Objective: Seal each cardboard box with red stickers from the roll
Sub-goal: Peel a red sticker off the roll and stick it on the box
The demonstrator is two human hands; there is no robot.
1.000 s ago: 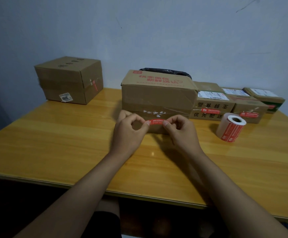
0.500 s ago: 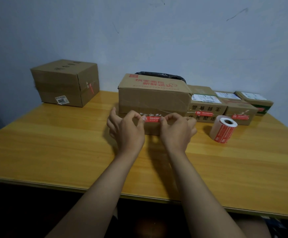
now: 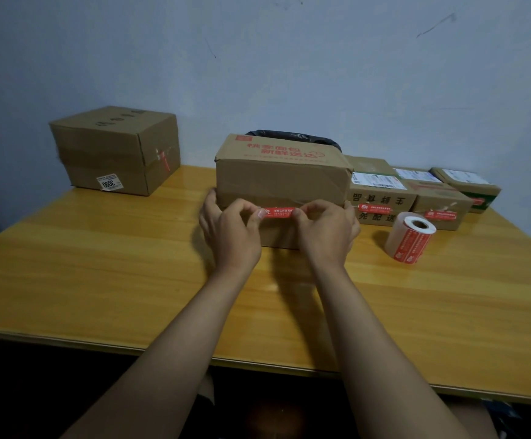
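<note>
Head view: left hand (image 3: 231, 236) and right hand (image 3: 326, 231) pinch red sticker (image 3: 277, 213) ends, long axis horizontal, against centre box (image 3: 281, 182) front.

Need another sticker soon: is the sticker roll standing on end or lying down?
Tilted, leaning: the sticker roll shows its open core facing up and toward the camera.

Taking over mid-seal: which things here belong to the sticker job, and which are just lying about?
In the job:
red sticker, held by left hand and right hand
middle box
sticker roll
big box
small boxes

Lying about:
black bag
</note>
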